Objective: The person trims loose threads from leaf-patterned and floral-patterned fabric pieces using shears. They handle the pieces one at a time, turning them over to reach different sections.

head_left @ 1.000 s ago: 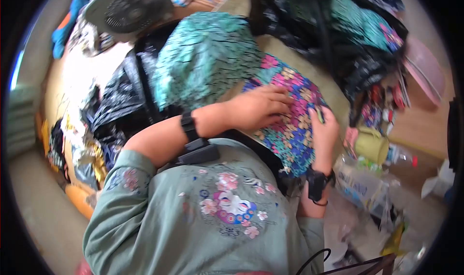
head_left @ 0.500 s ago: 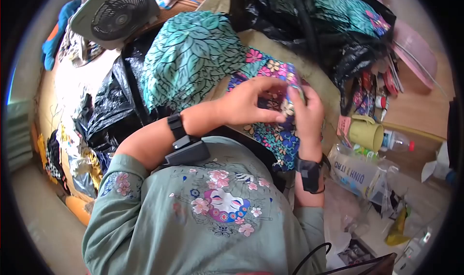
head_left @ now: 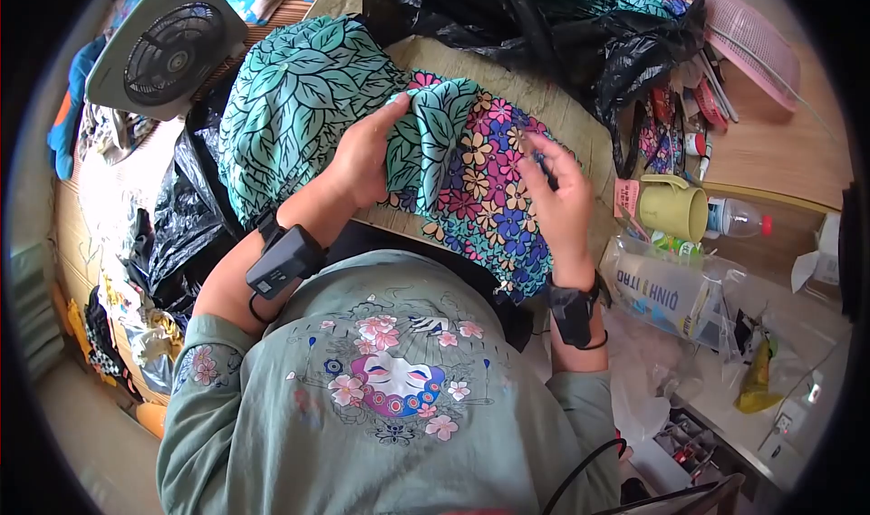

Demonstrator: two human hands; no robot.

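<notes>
My left hand (head_left: 362, 148) grips a folded edge of teal leaf-print fabric (head_left: 441, 130), its thumb on top and its fingers partly hidden by the cloth. The rest of that fabric bulges in a large heap (head_left: 299, 107) to the left. Under and beside the fold lies floral fabric (head_left: 494, 184) in pink, blue and cream, draping toward my lap. My right hand (head_left: 560, 189) is raised over the floral fabric's right side, fingers curled round a small dark tool (head_left: 541, 160) with a thin tip; its kind I cannot tell.
Black plastic bags (head_left: 544, 53) with more printed fabric lie at the back, and another black bag (head_left: 186, 211) at the left. A fan (head_left: 172, 57) stands at the far left. On the right are a pink basket (head_left: 757, 48), a yellow-green mug (head_left: 672, 209), a bottle (head_left: 739, 218) and a clear plastic bag (head_left: 671, 288).
My left hand has moved left from beside my right hand and now holds the leaf-print fabric, folded over the floral part. My right hand has turned and dropped slightly; the view has shifted.
</notes>
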